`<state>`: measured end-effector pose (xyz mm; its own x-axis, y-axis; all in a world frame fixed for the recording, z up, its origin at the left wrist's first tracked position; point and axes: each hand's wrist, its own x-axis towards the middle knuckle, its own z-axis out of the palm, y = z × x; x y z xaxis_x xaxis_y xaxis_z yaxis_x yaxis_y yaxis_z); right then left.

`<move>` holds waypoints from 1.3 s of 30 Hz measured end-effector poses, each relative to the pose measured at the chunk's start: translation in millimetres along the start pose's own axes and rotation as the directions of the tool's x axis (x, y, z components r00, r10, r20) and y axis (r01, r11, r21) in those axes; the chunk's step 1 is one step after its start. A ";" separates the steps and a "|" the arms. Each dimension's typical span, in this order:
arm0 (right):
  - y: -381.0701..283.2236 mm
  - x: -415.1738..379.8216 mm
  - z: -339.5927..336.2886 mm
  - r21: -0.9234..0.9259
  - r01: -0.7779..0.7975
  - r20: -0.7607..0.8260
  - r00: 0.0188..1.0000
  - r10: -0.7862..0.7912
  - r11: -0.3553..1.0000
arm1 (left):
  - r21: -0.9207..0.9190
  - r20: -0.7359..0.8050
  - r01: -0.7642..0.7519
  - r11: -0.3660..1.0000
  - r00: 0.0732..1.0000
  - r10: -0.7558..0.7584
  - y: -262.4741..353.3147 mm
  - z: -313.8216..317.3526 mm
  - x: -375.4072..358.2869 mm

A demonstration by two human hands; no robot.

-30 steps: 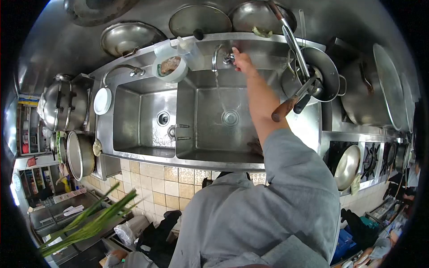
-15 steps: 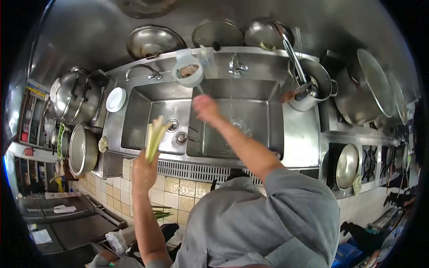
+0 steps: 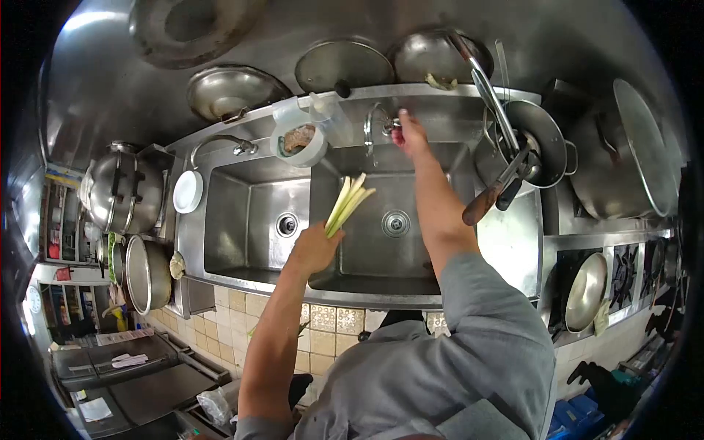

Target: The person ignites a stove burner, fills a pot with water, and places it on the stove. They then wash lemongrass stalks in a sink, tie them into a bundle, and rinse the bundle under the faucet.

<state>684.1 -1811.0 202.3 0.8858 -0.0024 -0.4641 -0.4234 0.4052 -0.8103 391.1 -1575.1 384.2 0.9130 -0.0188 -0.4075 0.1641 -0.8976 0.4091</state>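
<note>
Several pale green stalks [image 3: 346, 207] jut from the person's left hand [image 3: 317, 248], whose fingers are closed firmly around the bundle. Taking the back wall [image 3: 440, 18] as twelve o'clock, they slant from seven to one, hanging over the right basin [image 3: 367, 253], their pale ends aimed toward the tap [image 3: 369, 128]. From those ends the spout lies just past twelve, near but apart. The right hand [image 3: 411, 137] is much closer to that tap, up at its handle, roughly one o'clock from the left hand; its fingers are curled and hold no loose item I can see, though from here I can't tell whether they grip the metal or merely touch it. At ten from the stalk ends sits a white tub [image 3: 302, 159] with something brownish inside, a clear plastic container [image 3: 331, 121] beside it, both crowding the spout's nine o'clock side. Over at three from the right hand stands a deep pot [image 3: 561, 121], a wooden-handled tool [image 3: 480, 205] slanting out toward seven, near the right forearm. Another tap [image 3: 220, 139] arches at about eleven from the left hand.
</note>
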 end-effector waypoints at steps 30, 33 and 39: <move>29.7 -99.3 33.5 0.195 0.219 0.206 0.944 -0.259 0.956 | -0.104 -0.047 0.041 0.994 0.998 -0.046 -61.0 46.9 21.3; 47.7 14.9 -12.5 -0.370 0.643 -0.082 0.696 -0.713 0.671 | -0.278 0.059 0.255 0.926 0.967 -0.249 -51.8 21.4 -26.7; -17.2 -4.2 -24.6 -0.398 0.030 0.037 0.999 -0.017 0.917 | -0.240 -0.229 0.291 0.926 0.910 -0.345 -98.8 9.8 -91.5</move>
<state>682.9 -1840.5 209.4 0.8993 0.0243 -0.4367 -0.4369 0.0079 -0.8995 287.7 -1489.0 373.1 0.8599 0.3939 -0.3247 0.5072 -0.7313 0.4560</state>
